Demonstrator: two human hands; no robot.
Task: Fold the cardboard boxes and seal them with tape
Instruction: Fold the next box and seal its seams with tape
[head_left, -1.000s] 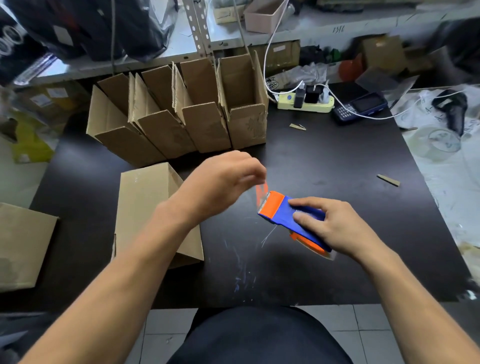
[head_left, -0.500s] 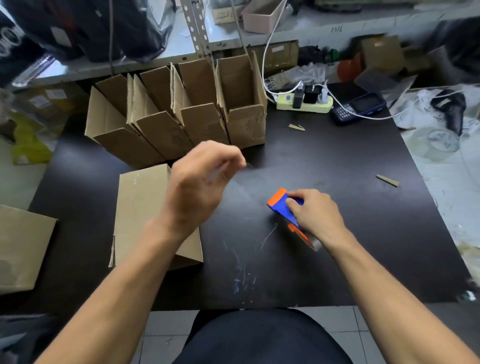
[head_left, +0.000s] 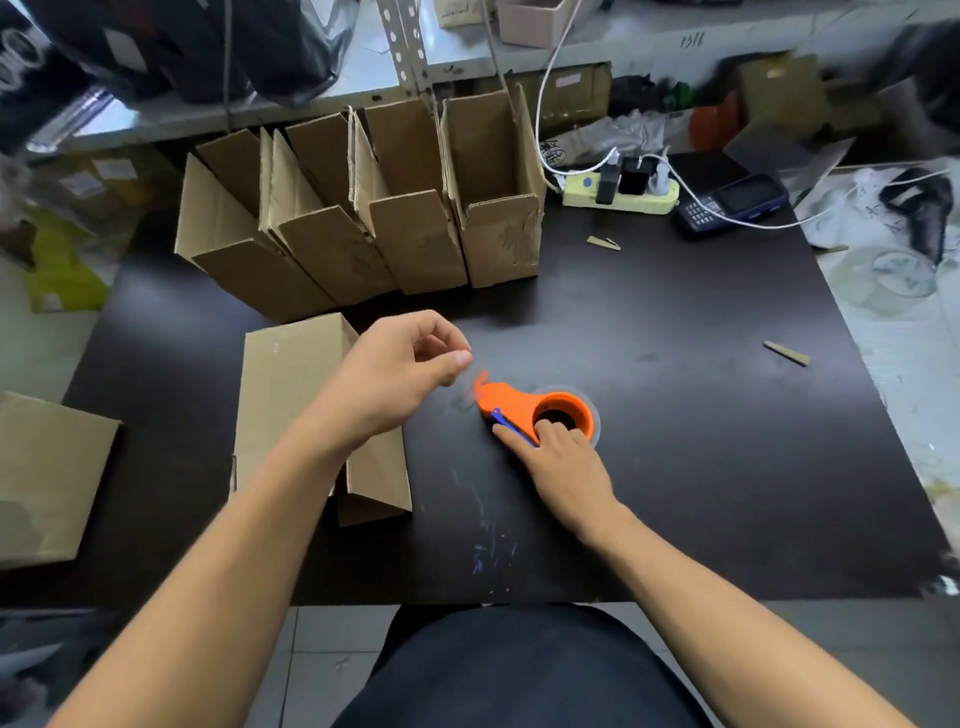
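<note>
An orange tape dispenser (head_left: 519, 402) with a blue handle lies on its side on the black table (head_left: 701, 467). My right hand (head_left: 563, 467) holds it, thumb on the blue handle and one fingertip in the roll's core. Just left of the dispenser's blade hovers my left hand (head_left: 395, 379), fingers curled and thumb pinching at the clear tape end, which barely shows. A folded cardboard box (head_left: 291, 395) lies flat under my left forearm. Several assembled boxes (head_left: 415, 244) with open tops stand in a row behind it.
Another cardboard box (head_left: 47, 478) sits at the table's left edge. A power strip (head_left: 618, 195) with cables and a dark phone (head_left: 732, 202) lie at the back right. Small cardboard scraps (head_left: 787, 353) lie on the right side. Cluttered shelving rises behind the table.
My right hand has turned the dispenser onto its side and lowered it to the table. My left hand came back down and right, close to the dispenser's blade.
</note>
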